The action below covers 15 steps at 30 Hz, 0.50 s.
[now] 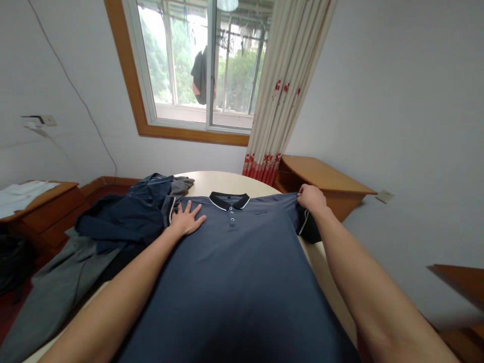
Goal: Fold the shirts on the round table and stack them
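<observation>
Polo shirt [242,262], slate blue with a dark collar trimmed white, lies face up and spread along the round table [223,180], collar at the far end, hem toward the person. Left hand [186,220] rests flat on the shirt's shoulder area, fingers spread, palm down, pinning the cloth and gripping nothing. Right hand [310,197] is closed on the opposite shoulder seam where the sleeve [308,228] starts; the fingers look curled around a fold of fabric, though the pinch point itself is hidden under the knuckles

Judgement on doing this step well: keep the flat hand as the anchor, pull only with the pinching hand, outward along the shoulder line so the placket with its three buttons stays centred. Tension low and even; this knit looks like it would stretch or skew if yanked. The sleeve hangs off the table edge, so drag from its weight may twist the seam

Surface: pale cream tabletop, smooth, mostly covered. A pile of dark navy clothes [132,214] sits just beside the left hand, touching the shirt's edge; grey garments [56,287] trail off the table's left side

Room: window [200,60] with a wooden frame straight ahead, trees and hanging laundry outside; cream curtain [287,85] with red flower print at its right; low wooden cabinets [325,179] on both sides; white walls, a cable running down the left one
</observation>
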### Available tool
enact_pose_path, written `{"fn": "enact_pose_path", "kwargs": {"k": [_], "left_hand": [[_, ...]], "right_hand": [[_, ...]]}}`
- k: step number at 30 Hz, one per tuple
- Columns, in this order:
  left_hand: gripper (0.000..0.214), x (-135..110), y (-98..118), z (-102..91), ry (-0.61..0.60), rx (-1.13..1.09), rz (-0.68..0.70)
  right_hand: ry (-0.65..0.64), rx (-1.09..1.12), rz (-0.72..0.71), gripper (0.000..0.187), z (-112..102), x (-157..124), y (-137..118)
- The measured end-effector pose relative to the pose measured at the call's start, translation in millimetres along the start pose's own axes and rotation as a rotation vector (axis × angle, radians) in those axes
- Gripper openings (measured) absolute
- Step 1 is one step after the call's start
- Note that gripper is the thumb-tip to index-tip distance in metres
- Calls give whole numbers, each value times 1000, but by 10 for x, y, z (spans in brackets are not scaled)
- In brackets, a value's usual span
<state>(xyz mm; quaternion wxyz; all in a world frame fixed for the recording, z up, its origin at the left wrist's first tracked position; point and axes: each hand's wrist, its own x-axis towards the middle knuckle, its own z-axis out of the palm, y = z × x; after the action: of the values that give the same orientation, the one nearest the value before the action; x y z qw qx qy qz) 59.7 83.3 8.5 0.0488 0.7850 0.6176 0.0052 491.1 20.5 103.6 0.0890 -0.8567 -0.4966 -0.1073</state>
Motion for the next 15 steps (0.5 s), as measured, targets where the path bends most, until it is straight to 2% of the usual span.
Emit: {"fn": "enact_pose_path", "kwargs": {"k": [4,7,9,12,14,15], "left_hand": [[78,80,162,21,6,-24,18],[79,180,141,33,0,-44,11],[79,235,86,21,0,-46,3],[78,231,100,-16,20,-21,-9],[72,149,248,-25,91,17,35],[68,89,359,-17,132,28,84]], "right_hand": [[-61,-62,52,25,131,18,131],[-98,-90,27,25,268,-18,168],[-68,-108,-7,26,322,-67,139],[95,-150,-84,30,324,-206,-59],[176,-132,-192,33,311,-356,-321],[170,-91,-275,35,317,-448,-484]]}}
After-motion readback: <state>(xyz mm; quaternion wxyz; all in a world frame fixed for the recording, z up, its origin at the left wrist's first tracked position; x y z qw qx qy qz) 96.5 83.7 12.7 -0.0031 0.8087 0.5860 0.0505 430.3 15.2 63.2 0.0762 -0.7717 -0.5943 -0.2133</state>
